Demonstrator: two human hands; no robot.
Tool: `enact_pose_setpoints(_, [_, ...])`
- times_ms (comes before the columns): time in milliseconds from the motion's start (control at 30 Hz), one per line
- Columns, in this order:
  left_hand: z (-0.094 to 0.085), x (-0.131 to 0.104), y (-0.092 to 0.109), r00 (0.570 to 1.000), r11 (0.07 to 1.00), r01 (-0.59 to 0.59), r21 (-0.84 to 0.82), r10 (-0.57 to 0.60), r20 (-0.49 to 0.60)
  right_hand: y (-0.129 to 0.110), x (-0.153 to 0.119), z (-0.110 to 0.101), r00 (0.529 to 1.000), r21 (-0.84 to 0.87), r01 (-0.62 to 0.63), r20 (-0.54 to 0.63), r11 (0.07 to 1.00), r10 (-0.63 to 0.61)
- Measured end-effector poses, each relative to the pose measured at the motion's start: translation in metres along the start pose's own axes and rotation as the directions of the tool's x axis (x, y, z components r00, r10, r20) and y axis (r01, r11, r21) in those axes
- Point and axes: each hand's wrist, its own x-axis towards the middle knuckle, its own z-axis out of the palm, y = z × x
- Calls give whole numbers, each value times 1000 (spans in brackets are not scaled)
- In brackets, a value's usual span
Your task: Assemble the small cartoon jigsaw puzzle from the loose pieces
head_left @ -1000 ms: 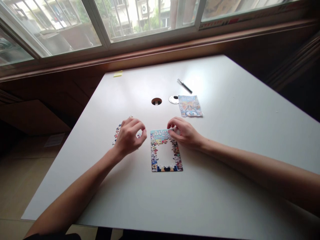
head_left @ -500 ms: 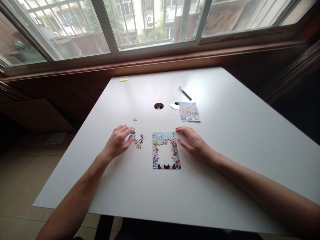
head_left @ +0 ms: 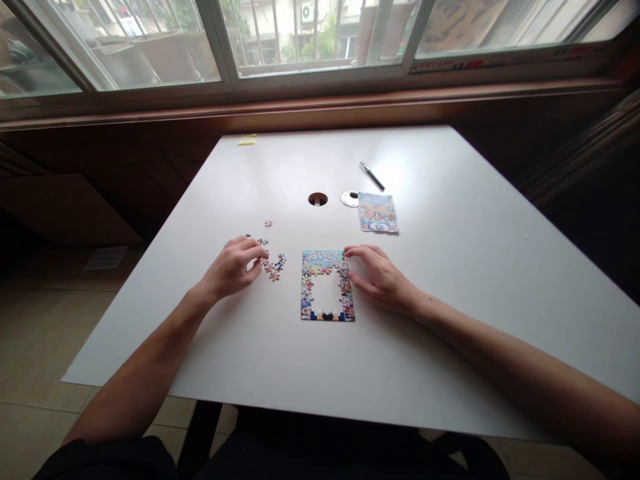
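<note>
Left hand [head_left: 231, 268]: thumb and forefinger curled close; any piece between them cannot be discerned. Loose puzzle pieces [head_left: 275, 268] lie just right of these fingertips. Partial puzzle [head_left: 306, 293], long axis pointing away from the body, adjoins the nearer right hand [head_left: 381, 277], left of its parted thumb and fingers.

From my head view, I register the following quantities. Hands: two, one left hand [head_left: 227, 270] and one right hand [head_left: 383, 279]. White table [head_left: 240, 353]: one. Partly filled puzzle [head_left: 305, 293]: one. Detached puzzle piece [head_left: 269, 224]: one. Clustered loose pieces [head_left: 275, 272]: several; I cannot resolve an exact count. Pen [head_left: 373, 176]: one. Picture sheet [head_left: 379, 213]: one. Yellow note [head_left: 247, 139]: one. Round table hole [head_left: 318, 199]: one. Round disc [head_left: 347, 199]: one.
</note>
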Motion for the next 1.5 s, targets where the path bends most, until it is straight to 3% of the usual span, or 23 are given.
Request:
enact_pose_setpoints(267, [1,0,0,1000,1000,-16,-8,16,-7,0,0,1,1000,-25,3,19,1000,-2])
enact_pose_setpoints(600, [-3,-1,-15,999,1000,26,3,-26,-32,-5,1,-3,1000,-55,7,27,998,-6])
enact_pose_setpoints(1333, [4,-2,-11,997,997,53,-50,-56,-53,-5,-3,-4,999,-55,-14,38,998,16])
enact_pose_setpoints(1500, [2,-2,-9,990,992,114,-51,-118,-83,-5,-2,-3,999,-60,-16,39,998,19])
